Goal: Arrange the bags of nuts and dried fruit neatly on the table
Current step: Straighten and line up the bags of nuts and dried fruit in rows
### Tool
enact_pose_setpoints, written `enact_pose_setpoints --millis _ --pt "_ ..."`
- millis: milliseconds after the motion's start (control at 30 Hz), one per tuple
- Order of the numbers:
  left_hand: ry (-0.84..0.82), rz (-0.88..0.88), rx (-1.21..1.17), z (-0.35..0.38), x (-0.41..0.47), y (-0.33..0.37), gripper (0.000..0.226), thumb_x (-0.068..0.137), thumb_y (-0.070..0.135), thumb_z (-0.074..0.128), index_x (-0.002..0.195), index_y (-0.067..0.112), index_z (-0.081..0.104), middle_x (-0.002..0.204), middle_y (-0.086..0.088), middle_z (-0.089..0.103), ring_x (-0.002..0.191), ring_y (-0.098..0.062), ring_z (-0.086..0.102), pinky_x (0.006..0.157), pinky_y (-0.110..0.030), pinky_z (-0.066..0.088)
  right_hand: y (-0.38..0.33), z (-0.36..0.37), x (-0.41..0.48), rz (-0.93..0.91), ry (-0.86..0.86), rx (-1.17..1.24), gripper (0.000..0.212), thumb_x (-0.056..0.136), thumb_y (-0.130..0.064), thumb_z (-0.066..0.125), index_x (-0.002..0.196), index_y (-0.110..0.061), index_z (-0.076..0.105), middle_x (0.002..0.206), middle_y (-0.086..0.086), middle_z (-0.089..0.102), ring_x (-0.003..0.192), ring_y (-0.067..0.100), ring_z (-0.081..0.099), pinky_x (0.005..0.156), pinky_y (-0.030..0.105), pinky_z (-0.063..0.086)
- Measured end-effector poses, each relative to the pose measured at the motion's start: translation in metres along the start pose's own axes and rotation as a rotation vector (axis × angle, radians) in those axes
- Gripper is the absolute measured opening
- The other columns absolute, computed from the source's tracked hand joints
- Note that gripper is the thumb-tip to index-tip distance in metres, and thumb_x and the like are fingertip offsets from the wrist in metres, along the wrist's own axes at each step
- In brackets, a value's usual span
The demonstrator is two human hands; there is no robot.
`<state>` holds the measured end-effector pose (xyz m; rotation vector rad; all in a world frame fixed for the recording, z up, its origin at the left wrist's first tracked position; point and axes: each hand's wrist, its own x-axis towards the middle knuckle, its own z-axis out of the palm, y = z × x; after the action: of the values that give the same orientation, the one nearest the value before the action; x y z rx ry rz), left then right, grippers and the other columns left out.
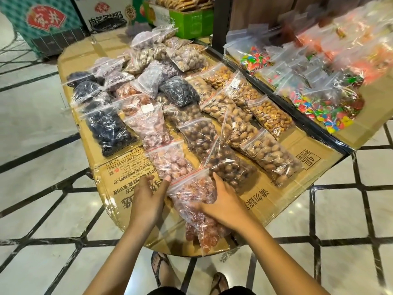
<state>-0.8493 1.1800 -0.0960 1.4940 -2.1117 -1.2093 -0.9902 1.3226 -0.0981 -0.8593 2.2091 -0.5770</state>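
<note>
A table [119,184] covered with flattened cardboard carries many clear zip bags in rows. Taking the bag of reddish dried fruit [191,196] at the near edge as the landmark: to its far left lies a bag of dark dried fruit [110,130], and closer, up and left of it, two bags of pinkish coated nuts [148,126], one behind the other.

The left hand [148,201] rests just left of the landmark bag, palm down on the cardboard; its grip is spread, the fingertips touching the bag's zip corner and the lower edge of the nearest pinkish bag. The landmark bag lies between both hands, tilted, its zip end pointing away from the person and its lower end reaching the table edge.

The right hand [223,205] lies on the bag's right side; its grip is closed around the bag, thumb across the front, fingers along the far side.

Right of the landmark, touching it, is a bag of brown round nuts [227,165], and further right bags of pale nuts [270,154].
</note>
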Motion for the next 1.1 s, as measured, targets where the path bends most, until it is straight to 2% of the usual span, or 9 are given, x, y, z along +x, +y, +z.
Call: enact_pose_setpoints --millis 100,267,400,600,733,800,900,1000,1100 --pt "0.021 0.002 0.022 -0.005 0.003 0.002 0.06 0.087 0.059 0.05 0.129 0.017 0.042 0.134 -0.011 0.048 0.118 -0.029 0.048 0.098 -0.047 0.041 0.0 -0.008 0.002 0.008 0.021 0.027 0.118 0.058 -0.09 0.047 0.151 -0.03 0.006 0.16 0.004 0.014 0.144 0.03 0.022 0.11 0.054 0.027" --pt "0.101 0.151 0.15 -0.016 0.023 0.017 0.062 0.087 0.06 0.049 0.133 0.019 0.04 0.137 -0.009 0.044 0.122 -0.027 0.044 0.098 -0.042 0.039 -0.018 -0.04 0.033 -0.064 0.15 0.094 0.113 0.051 -0.097 0.042 0.142 -0.031 0.03 0.142 -0.001 0.046 0.125 0.025 0.05 0.097 0.053 0.048" --pt "0.119 0.306 0.239 -0.034 0.071 0.037 0.073 0.085 0.064 0.047 0.141 0.018 0.032 0.143 -0.007 0.038 0.129 -0.024 0.037 0.105 -0.043 0.036 -0.049 -0.072 0.078 -0.071 0.258 0.074 0.113 0.053 -0.09 0.051 0.143 -0.025 0.029 0.147 0.004 0.04 0.13 0.029 0.045 0.102 0.053 0.043" --pt "0.053 0.438 0.371 -0.067 0.187 0.048 0.081 0.085 0.07 0.039 0.144 0.017 0.025 0.15 -0.014 0.028 0.139 -0.032 0.024 0.112 -0.053 0.025 -0.108 -0.086 0.173 0.042 0.28 0.001 0.13 0.043 -0.09 0.052 0.148 -0.024 0.014 0.154 0.011 0.029 0.135 0.036 0.037 0.105 0.059 0.037" --pt "-0.001 0.536 0.356 -0.086 0.26 0.045 0.08 0.086 0.069 0.041 0.141 0.012 0.028 0.148 -0.019 0.031 0.137 -0.034 0.026 0.114 -0.051 0.022 -0.15 -0.095 0.247 0.074 0.337 -0.006 0.126 0.054 -0.08 0.065 0.149 -0.021 0.008 0.156 0.014 0.023 0.14 0.036 0.029 0.112 0.053 0.03" --pt "-0.006 0.539 0.343 -0.093 0.29 0.041 0.079 0.086 0.068 0.044 0.142 0.015 0.027 0.149 -0.018 0.03 0.138 -0.032 0.026 0.114 -0.05 0.022 -0.166 -0.099 0.282 0.106 0.382 -0.013 0.133 0.044 -0.083 0.067 0.148 -0.021 0.011 0.155 0.014 0.025 0.14 0.035 0.027 0.112 0.051 0.03" --pt "-0.035 0.528 0.302 -0.098 0.321 0.031 0.079 0.086 0.066 0.044 0.143 0.014 0.028 0.148 -0.018 0.032 0.137 -0.033 0.026 0.113 -0.05 0.024 -0.177 -0.099 0.316 0.169 0.338 -0.048 0.14 0.036 -0.084 0.068 0.148 -0.021 0.011 0.154 0.014 0.026 0.14 0.035 0.027 0.111 0.051 0.031" --pt "-0.073 0.529 0.319 -0.101 0.339 0.021 0.08 0.086 0.066 0.043 0.143 0.012 0.028 0.149 -0.019 0.029 0.138 -0.033 0.024 0.114 -0.049 0.022 -0.177 -0.095 0.328 0.205 0.382 -0.156 0.123 0.053 -0.07 0.076 0.148 -0.019 0.016 0.151 0.017 0.028 0.139 0.037 0.026 0.111 0.045 0.028" --pt "-0.103 0.507 0.313 -0.102 0.345 0.018 0.085 0.083 0.071 0.034 0.144 0.013 0.024 0.152 -0.018 0.026 0.14 -0.033 0.021 0.115 -0.052 0.021 -0.178 -0.092 0.327 0.193 0.464 -0.22 0.107 0.06 -0.063 0.076 0.142 -0.015 0.028 0.142 0.018 0.04 0.131 0.036 0.035 0.106 0.042 0.033"
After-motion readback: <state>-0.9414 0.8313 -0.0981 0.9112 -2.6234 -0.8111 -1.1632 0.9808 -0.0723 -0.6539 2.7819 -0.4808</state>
